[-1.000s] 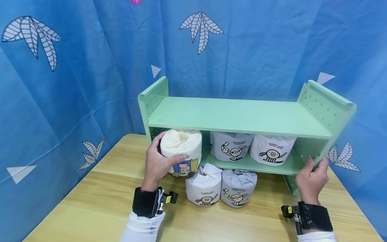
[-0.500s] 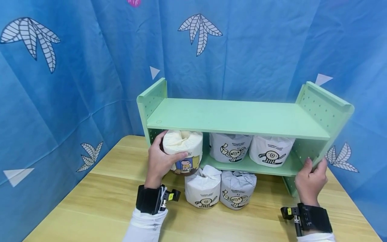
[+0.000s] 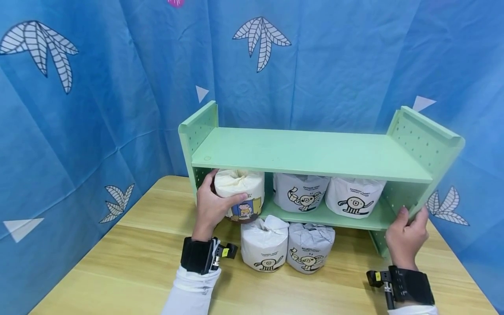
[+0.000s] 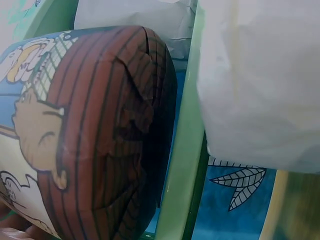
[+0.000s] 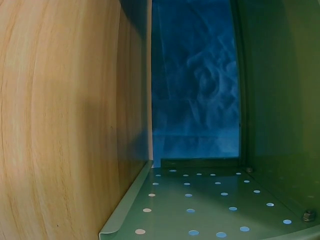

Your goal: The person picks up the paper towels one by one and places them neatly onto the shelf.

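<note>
My left hand [image 3: 212,206] grips a wrapped toilet roll [image 3: 242,186] with a cream top and a cartoon print, thumb across its front. The roll is partly under the upper board at the left of the green shelf [image 3: 307,151]. In the left wrist view its brown striped underside [image 4: 110,135] stands close to the green board edge [image 4: 182,150]. My right hand [image 3: 407,238] holds the front edge of the shelf's right side panel, thumb on the inner side. The right wrist view shows that panel's perforated lower part [image 5: 210,200], without the hand.
On the middle board stand a grey-wrapped toilet roll [image 3: 301,192] and a white one [image 3: 354,197]. Below, a white roll [image 3: 264,245] and a grey one [image 3: 311,248] stand side by side on the wooden table [image 3: 130,262]. A blue curtain [image 3: 338,65] hangs behind.
My left hand has moved the cartoon-print roll slightly right and deeper into the shelf's left end. My right hand keeps its grip on the side panel.
</note>
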Demonstrator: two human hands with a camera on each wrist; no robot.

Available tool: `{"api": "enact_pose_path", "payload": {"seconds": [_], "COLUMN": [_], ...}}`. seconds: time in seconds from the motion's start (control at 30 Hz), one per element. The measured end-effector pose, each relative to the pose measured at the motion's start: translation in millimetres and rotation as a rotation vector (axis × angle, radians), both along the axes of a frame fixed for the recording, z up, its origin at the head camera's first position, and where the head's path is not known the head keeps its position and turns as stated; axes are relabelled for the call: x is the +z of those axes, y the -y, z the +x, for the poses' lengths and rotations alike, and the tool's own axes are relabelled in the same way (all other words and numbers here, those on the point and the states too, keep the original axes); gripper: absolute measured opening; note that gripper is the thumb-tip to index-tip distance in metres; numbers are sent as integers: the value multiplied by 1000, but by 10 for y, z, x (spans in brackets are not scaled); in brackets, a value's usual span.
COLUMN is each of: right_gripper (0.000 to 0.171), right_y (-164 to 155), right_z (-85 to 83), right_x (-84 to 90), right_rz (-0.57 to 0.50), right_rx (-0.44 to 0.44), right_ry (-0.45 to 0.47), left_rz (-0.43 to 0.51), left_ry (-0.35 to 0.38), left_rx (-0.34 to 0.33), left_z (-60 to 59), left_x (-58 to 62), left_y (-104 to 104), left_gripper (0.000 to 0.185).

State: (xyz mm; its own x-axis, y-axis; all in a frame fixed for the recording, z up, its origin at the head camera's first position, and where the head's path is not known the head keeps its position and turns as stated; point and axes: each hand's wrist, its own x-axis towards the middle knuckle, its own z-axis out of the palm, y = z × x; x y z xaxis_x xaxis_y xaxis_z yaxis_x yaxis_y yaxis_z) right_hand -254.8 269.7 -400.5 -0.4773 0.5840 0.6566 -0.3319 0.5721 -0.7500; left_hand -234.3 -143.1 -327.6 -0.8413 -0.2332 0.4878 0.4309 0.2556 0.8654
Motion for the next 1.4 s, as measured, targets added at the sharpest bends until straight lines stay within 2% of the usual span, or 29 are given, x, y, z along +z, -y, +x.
{"api": "enact_pose_path", "payload": {"seconds": [0.27, 0.5, 0.9, 1.13, 1.4], "right_gripper": [42, 42, 42, 42, 42], "right_y": [2, 10, -1, 23, 5], "right_z": [6, 3, -26, -18, -28], "right_x": [-4, -2, -35, -44, -26], "right_rz": [-22, -12, 2, 14, 16], "right_rx": [7, -4, -13, -9, -17], "right_ry": [46, 8, -4, 9, 6], "left_rz": [12, -28, -2, 6, 43], "left_ry": [-18, -23, 26, 65, 92], "left_rx": [0, 15, -5, -3, -39], "left_z": [-81, -147, -238, -251, -291], "left_x": [-27, -20, -27, -42, -54], "left_y": [-23, -46, -75, -96, -157], "left_gripper": [89, 86, 89, 88, 86]}}
